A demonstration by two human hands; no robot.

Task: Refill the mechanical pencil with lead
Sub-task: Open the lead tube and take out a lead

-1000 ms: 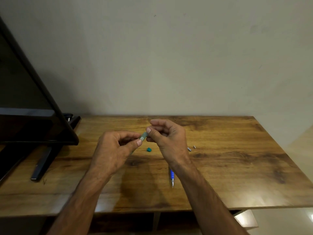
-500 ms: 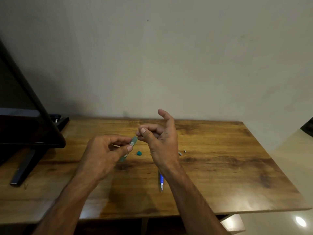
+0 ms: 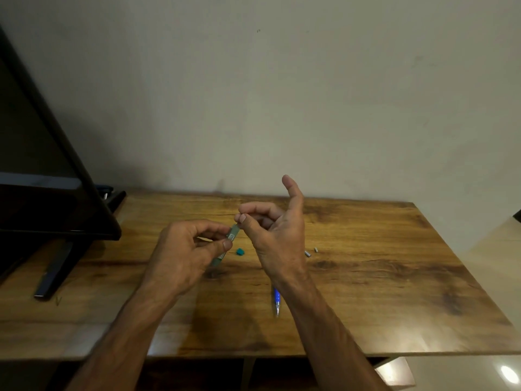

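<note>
The left hand pinches the grey lead tube between thumb and fingers, tilted above the table. The right hand pinches closed at the tube's top end; what it grips is too thin to see. The blue mechanical pencil lies below its wrist.

A dark flat screen leans over the left end of the wooden table, one black stand foot planted on the wood. Behind it all rises a plain pale wall.
</note>
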